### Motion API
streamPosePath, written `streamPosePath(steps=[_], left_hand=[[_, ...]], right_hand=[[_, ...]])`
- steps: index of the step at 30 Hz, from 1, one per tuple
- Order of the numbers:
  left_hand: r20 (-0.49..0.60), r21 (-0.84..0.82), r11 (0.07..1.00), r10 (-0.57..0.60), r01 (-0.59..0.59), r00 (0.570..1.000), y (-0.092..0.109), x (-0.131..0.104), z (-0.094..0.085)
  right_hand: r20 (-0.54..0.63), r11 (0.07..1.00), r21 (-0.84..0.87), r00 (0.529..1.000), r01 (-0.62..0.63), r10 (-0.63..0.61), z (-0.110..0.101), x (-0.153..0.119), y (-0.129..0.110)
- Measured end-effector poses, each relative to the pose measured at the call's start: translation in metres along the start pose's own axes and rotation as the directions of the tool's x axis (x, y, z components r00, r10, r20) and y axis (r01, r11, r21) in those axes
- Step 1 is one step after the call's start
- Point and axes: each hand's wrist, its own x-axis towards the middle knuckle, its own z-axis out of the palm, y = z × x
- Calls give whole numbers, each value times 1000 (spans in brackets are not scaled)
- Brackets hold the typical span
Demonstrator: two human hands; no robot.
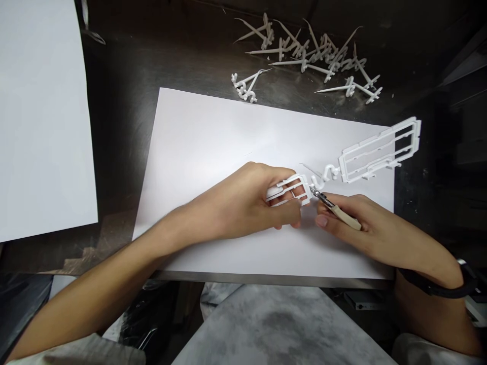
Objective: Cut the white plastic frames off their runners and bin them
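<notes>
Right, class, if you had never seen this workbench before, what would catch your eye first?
Probably the open white frame sticking out to the right, bright against the paper and dark table. Next, the left hand grips a second frame while the right hand brings pliers to its end. Beyond the paper lies a jumble of spiky white pieces.

On my worktop [122,66], one sheet [213,132] lies mid-frame and another sheet [41,116] at upper left. Beyond the middle one, a pile of sprues [323,56] lies at the top, right of centre; a small cluster [247,87] sits left of its near side. Over the middle sheet, my left hand [243,203] has a lattice piece [291,190]; right of it are pliers [344,217] in my right hand [373,228], and, farther up, a second lattice piece [380,149] overhanging the sheet's right edge.
</notes>
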Motion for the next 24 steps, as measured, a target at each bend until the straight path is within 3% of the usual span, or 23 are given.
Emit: streamPosePath(steps=[10,19,24], left_hand=[[9,61,998,2,-3,1000,-1,3,1],[48,74,997,20,-24,999,-2,4,-1],[29,102,995,17,-20,999,-3,4,-2]], right_hand=[[-103,992,-124,994,14,-27,4,4,-6],[-85,992,-124,996,24,-34,1,3,-6],[-163,990,-142,987,-13,-11,7,5,-10]])
